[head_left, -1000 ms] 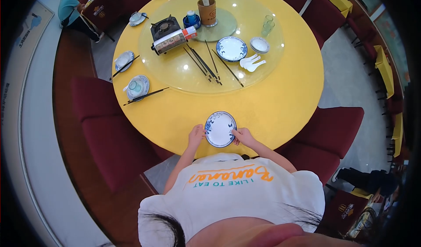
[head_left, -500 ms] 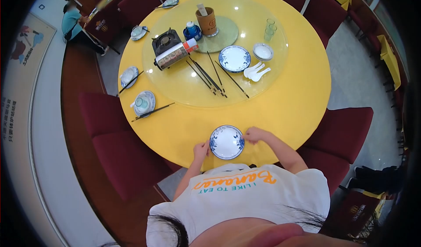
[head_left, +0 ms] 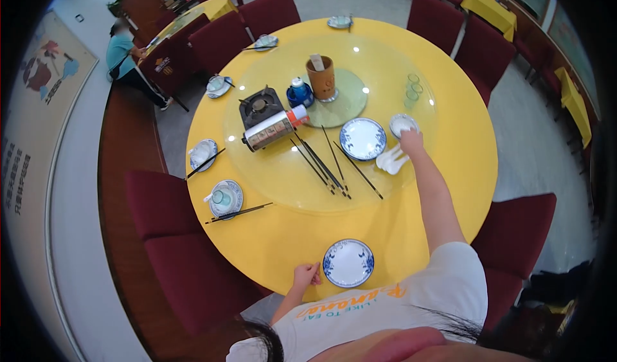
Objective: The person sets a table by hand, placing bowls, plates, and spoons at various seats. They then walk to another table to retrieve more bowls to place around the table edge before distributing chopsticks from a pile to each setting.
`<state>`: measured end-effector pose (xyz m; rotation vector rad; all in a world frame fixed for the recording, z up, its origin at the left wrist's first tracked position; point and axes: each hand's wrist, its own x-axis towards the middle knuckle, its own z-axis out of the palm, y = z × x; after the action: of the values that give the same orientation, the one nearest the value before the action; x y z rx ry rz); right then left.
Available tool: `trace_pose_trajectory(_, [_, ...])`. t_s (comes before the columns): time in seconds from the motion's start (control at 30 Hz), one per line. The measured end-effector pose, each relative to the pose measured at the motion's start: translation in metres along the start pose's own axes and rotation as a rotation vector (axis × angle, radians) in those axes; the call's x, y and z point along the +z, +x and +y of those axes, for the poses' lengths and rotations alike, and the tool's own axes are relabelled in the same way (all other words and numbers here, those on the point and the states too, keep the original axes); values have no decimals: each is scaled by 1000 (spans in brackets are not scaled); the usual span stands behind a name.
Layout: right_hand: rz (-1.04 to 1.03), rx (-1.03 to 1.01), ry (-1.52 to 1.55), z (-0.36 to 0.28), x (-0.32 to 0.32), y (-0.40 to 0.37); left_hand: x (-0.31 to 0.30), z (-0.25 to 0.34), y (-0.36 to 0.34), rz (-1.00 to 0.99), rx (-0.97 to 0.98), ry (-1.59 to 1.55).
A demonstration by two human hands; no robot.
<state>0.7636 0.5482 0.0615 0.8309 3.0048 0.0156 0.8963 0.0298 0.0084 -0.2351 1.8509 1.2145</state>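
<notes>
My right hand [head_left: 413, 143] is stretched out over the glass turntable, its fingers closed at the near rim of a small white bowl [head_left: 401, 123] in a stack; the fingertips are partly hidden. Just below it lie several white spoons [head_left: 390, 161]. A larger stack of blue-patterned plates [head_left: 362, 138] is to the left of the bowls. Close to the table's near edge, my left hand [head_left: 307, 276] rests with curled fingers and nothing visible in them. Right beside it, a single blue-and-white plate [head_left: 348, 263] lies flat on the yellow cloth.
Loose chopsticks [head_left: 324, 166] lie on the turntable [head_left: 276, 188]. Beyond them are a portable stove [head_left: 260, 107] with a gas can [head_left: 273, 129], a blue jar [head_left: 299, 93], a brown holder [head_left: 321, 79] and glasses [head_left: 413, 89]. Place settings [head_left: 226, 199] line the left; maroon chairs [head_left: 514, 246] surround the table.
My right hand has left the plate's right side and reached forward to the stacked bowls. My left hand stays beside the plate. The view has tilted up.
</notes>
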Motion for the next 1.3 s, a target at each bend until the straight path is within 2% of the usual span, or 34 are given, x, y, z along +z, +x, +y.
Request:
trace_pose_trajectory(0.03, [-40, -15, -91, -5, 2, 0, 2, -1, 1, -5, 1, -20])
trace_pose_trajectory(0.1, [6, 77, -8, -18, 3, 3, 2, -5, 4, -3, 12, -27])
trace_pose_trajectory(0.3, [105, 16, 5, -18, -16, -7, 1, -3, -1, -10, 8, -37])
trace_pose_trajectory(0.4, [334, -202, -25, -24, -35, -42, 0, -7, 1, -10, 51, -31])
trace_pose_trajectory(0.47, [495, -348, 146, -35, -35, -79, -1, -9, 2, -12, 73, -27])
trace_pose_trajectory(0.53, [379, -451, 242, -59, -48, -136, -1, -8, 2, -27, 67, -22])
trace_pose_trajectory(0.6, [446, -684, 250, -75, -35, -192, -2, -6, 1, -26, 79, -8])
trace_pose_trajectory(0.67, [292, -860, 213, -88, -19, -251, -3, -8, 1, -40, 74, -15])
trace_pose_trajectory(0.73, [228, -992, 277, -101, -9, -299, -2, -9, 5, -66, 61, -47])
trace_pose_trajectory(0.83, [129, -1073, 283, -112, -6, -340, 1, -9, 8, -63, 42, -79])
trace_pose_trajectory(0.93, [43, -1022, 276, -118, 8, -356, 7, -12, 14, -124, 92, -25])
trace_pose_trajectory(1.03, [38, -1017, 246, -118, 20, -358, 26, -4, -5, -58, 224, 66])
trace_pose_trajectory(1.13, [45, -1012, 227, -118, 25, -360, 30, -15, 3, -23, 250, 224])
trace_pose_trajectory(1.3, [82, -1045, 209, -117, 34, -361, 32, -19, 0, 27, 245, 260])
